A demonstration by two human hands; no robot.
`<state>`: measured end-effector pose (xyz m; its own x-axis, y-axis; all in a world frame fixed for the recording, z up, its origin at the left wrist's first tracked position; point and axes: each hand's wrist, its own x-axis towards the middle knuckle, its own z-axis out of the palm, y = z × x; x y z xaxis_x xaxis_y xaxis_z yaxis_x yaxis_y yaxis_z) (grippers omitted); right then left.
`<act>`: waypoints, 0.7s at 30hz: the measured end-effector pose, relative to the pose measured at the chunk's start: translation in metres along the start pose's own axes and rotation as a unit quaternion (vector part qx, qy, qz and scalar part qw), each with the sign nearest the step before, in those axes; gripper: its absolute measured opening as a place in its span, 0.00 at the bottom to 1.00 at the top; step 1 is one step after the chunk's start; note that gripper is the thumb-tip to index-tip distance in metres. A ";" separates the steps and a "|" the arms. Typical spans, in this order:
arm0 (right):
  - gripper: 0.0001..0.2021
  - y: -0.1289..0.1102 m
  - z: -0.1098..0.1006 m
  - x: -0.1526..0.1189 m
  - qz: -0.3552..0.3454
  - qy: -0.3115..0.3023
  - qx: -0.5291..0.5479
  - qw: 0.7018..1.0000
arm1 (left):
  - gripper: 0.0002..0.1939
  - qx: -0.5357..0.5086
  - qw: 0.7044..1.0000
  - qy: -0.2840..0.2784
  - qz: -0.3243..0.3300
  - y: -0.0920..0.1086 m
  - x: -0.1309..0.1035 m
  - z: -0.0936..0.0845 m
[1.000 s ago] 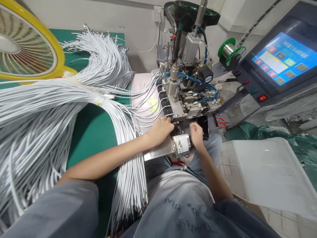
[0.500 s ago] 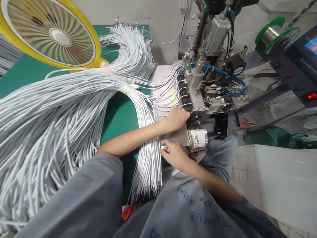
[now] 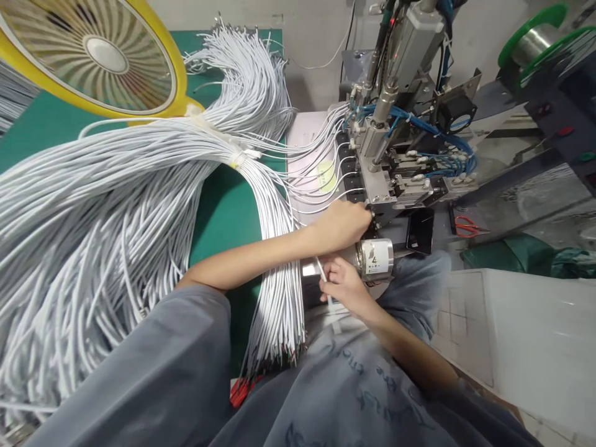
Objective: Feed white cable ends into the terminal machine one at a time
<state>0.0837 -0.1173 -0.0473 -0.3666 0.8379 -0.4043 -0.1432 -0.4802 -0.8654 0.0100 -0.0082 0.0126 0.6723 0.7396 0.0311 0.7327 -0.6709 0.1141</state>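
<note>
My left hand [image 3: 347, 225] reaches to the front row of black cable holders [image 3: 356, 183] on the soldering machine [image 3: 375, 161]. Its fingers are bent together at the lowest holder, and what they grip is hidden. Below it, my right hand [image 3: 345, 282] pinches one white cable [image 3: 322, 270], whose lower end hangs blurred over my lap. Several white cables run from the tied bundle [image 3: 274, 217] into the holders. The bundle's loose lower ends hang beside my right hand, showing small coloured wire tips.
A yellow fan [image 3: 179, 56] stands at upper left over the green table [image 3: 218, 211] and more white cables [image 3: 93, 248]. A labelled metal cylinder [image 3: 377, 257] sits right of my hands. Further right lie a phone [image 3: 420, 231], red-handled scissors [image 3: 467, 227] and a wire spool [image 3: 533, 46].
My right hand has moved slightly right and closed on a white cable from the bundle. My left hand remains at the holders. The view has shifted a little.
</note>
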 end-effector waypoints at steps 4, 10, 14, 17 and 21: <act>0.05 -0.035 -0.049 -0.010 -0.005 0.013 -0.101 0.995 | 0.20 -0.196 0.976 0.047 0.084 0.012 -0.003 0.005; 0.09 -0.075 -0.109 -0.010 -0.178 0.236 -0.123 0.947 | 0.21 -0.372 0.922 0.046 0.100 0.009 0.001 0.017; 0.12 -0.074 -0.103 -0.004 -0.205 0.219 -0.020 0.954 | 0.13 -0.384 0.910 0.095 0.128 0.005 0.006 0.019; 0.12 -0.071 -0.093 0.000 -0.217 0.216 0.024 0.952 | 0.13 -0.399 0.898 0.127 0.132 0.005 0.006 0.017; 0.11 -0.067 -0.091 0.002 -0.223 0.230 -0.023 0.947 | 0.12 -0.410 0.894 0.139 0.114 0.006 0.005 0.017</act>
<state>0.1759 -0.0598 -0.0169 0.1611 0.9842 -0.0731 -0.1460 -0.0495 -0.9880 0.0192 -0.0099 -0.0034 0.6590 0.6500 0.3786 0.1795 -0.6247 0.7600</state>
